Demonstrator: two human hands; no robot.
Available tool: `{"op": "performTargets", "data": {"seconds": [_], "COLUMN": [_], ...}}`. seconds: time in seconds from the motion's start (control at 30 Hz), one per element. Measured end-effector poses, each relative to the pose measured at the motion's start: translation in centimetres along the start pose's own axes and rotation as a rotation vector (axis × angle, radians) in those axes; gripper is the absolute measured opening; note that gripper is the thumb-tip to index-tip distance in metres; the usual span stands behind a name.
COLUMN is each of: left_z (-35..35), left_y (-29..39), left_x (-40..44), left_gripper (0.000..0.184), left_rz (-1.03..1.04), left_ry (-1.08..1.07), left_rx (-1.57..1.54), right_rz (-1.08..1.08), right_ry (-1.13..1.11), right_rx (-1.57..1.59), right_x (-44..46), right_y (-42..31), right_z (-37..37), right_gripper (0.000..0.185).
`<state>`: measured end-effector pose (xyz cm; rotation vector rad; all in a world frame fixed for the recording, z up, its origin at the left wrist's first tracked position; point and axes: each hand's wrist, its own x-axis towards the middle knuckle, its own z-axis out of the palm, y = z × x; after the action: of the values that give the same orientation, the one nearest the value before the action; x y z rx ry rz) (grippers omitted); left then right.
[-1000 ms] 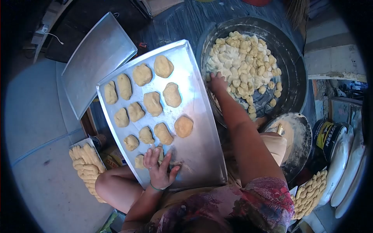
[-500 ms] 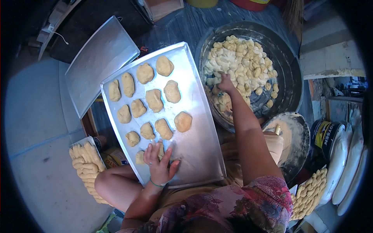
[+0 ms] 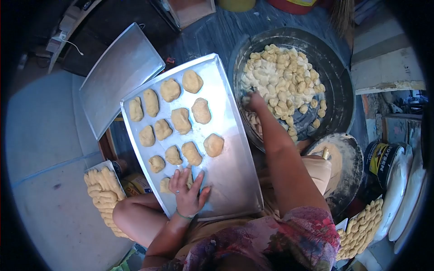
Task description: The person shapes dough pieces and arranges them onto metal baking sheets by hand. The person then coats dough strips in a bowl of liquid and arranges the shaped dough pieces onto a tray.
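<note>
A silver metal tray (image 3: 230, 189) lies tilted across my lap with rows of dough lumps on it. My left hand (image 3: 186, 194) rests with fingers spread over the tray's lower part, touching a dough piece (image 3: 189, 179) partly hidden under the fingers. Beside the fingers sits another dough lump (image 3: 166, 185). My right hand (image 3: 254, 101) reaches into the left side of a large dark round basin (image 3: 337, 97), next to many small floured dough pieces (image 3: 282, 74). Its fingers are blurred and point down, so what they touch is hidden.
A second metal tray (image 3: 122, 74) leans at the upper left. Twisted dough (image 3: 104, 192) lies at the left, more dough pieces (image 3: 361, 226) at the lower right. A floury round pan (image 3: 346, 156) stands below the basin, near a dark bucket (image 3: 382, 162).
My right hand moved up and right among the dough pieces, then back toward the basin's left side. My left hand stays on the tray; the view has shifted slightly.
</note>
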<state>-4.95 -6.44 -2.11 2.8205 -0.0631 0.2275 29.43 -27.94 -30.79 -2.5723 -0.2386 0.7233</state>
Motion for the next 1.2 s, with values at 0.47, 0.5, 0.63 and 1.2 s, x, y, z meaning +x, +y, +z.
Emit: {"op": "performTargets", "data": {"seconds": [0.47,0.5,0.63,1.2], "left_z": [0.0,-0.1,0.4,-3.6], "left_y": [0.9,0.9,0.7,1.7], "left_x": [0.7,0.6,0.2,-3.3], "left_gripper": [0.038,0.037,0.036,0.023], "left_rz": [0.011,0.008,0.006,-0.162], "left_ry": [0.096,0.107,0.162,0.364], "left_rx": [0.042,0.051,0.037,-0.344], "right_rz": [-0.350,-0.313,-0.116,-0.844], "right_ry": [0.447,0.497,0.554,0.039], "right_rx": [0.446,0.489,0.960,-0.203], "right_x": [-2.9,-3.9,-8.9,-40.6], "right_y": [-5.3,-4.8,-4.3,-20.9], "right_z": [-2.6,-4.4,-10.8,-7.5], "right_gripper": [0.047,0.044,0.044,0.065]}}
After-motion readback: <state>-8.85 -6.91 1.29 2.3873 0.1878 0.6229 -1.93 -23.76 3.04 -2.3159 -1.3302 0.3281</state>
